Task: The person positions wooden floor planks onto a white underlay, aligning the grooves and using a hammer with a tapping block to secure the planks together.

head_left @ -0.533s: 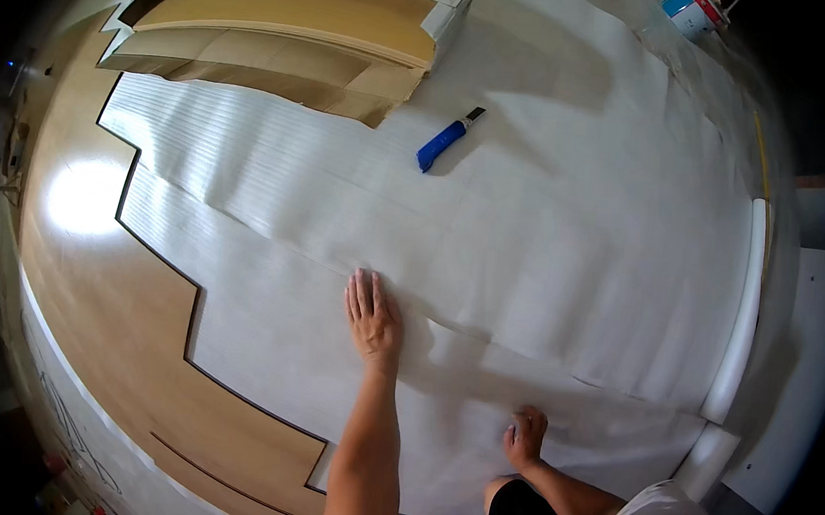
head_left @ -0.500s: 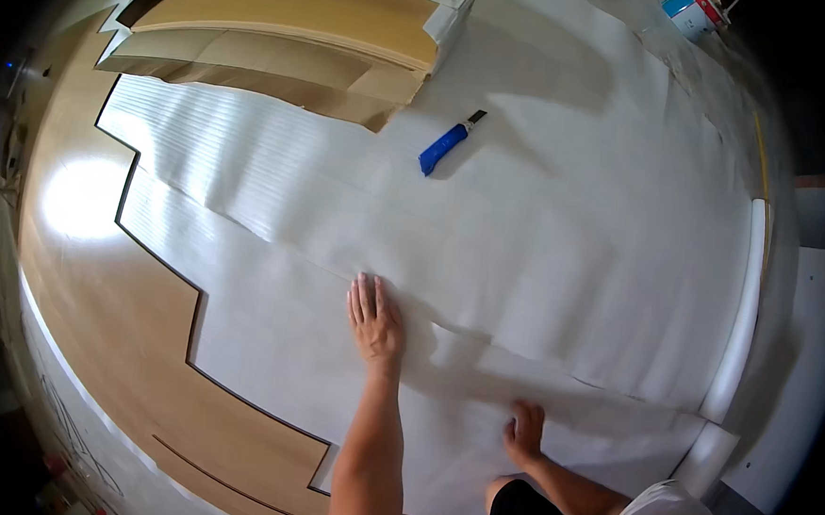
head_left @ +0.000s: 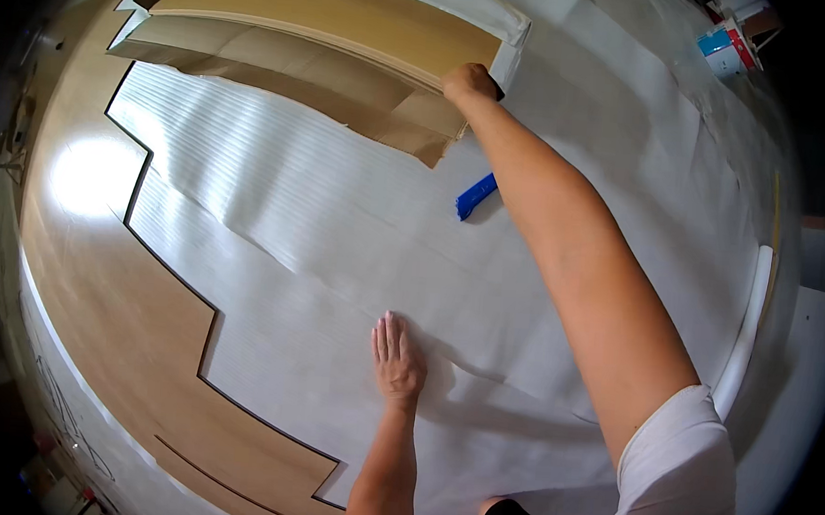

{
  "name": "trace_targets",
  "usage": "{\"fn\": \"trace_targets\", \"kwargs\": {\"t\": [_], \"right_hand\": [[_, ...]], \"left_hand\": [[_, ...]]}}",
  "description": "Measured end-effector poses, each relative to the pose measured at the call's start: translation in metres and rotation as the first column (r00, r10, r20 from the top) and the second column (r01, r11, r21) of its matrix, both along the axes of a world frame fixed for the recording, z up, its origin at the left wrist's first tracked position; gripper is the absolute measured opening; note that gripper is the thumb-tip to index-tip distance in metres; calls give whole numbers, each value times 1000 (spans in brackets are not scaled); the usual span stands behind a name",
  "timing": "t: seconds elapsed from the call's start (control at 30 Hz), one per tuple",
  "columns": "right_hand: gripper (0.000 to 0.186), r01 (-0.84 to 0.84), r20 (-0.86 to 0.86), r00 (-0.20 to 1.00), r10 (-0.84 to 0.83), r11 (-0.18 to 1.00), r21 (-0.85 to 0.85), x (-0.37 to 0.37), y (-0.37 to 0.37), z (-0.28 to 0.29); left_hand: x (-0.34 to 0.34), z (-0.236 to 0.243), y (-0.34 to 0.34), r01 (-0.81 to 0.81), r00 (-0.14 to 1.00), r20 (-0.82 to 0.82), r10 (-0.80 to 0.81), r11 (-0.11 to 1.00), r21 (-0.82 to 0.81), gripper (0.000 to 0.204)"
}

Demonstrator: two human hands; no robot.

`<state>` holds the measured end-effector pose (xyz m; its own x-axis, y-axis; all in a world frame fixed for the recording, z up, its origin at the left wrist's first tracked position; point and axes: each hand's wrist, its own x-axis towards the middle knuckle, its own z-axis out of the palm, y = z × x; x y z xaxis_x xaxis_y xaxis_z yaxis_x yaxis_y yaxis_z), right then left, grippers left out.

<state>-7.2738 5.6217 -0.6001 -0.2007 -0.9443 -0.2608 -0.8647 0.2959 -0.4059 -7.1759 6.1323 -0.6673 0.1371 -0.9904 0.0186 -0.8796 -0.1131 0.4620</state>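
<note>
My left hand (head_left: 400,361) lies flat on the white underlay sheet (head_left: 275,344), fingers stretched out and holding nothing. Stretched far forward, my right hand (head_left: 470,82) is closed at the near right corner of the top floor plank (head_left: 352,18). Its fingertips are partly hidden. That plank lies in an opened cardboard box (head_left: 283,65) whose near flap is folded out. Below my right forearm shows the handle of a blue utility knife (head_left: 476,197); the forearm covers its blade end.
Laid planks (head_left: 130,240) with a stepped dark edge run along the left side. A rolled length of underlay (head_left: 746,325) lies at the right. At the far right stands a blue, white and red bucket (head_left: 727,50). Wrinkles cross the underlay.
My right hand has gone from the near underlay out to the corner of the plank in the box. My left hand stays flat on the sheet. The view has shifted slightly.
</note>
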Motion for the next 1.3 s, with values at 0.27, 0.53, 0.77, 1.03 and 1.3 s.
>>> {"fn": "trace_targets", "kwargs": {"t": [0.27,0.53,0.77,1.03,1.3], "right_hand": [[50,135,52,989,-136,991,27,9,-21,-5],[48,709,585,533,-611,700,84,-24,-41,-16],[48,486,874,89,-478,787,381,-17,35,-4],[24,312,806,138,-576,797,517,-14,277,17],[51,271,803,5,-596,774,573,-193,555,84]], "left_hand": [[8,-4,2,7,1000,-26,-5,997,71,56],[9,0,2,-3,998,-66,4,1000,16,60],[6,3,0,-2,996,-94,3,1000,5,55],[3,6,2,1,998,-56,-4,998,-63,51],[-1,-6,2,-30,995,-103,10,979,-200,49]]}}
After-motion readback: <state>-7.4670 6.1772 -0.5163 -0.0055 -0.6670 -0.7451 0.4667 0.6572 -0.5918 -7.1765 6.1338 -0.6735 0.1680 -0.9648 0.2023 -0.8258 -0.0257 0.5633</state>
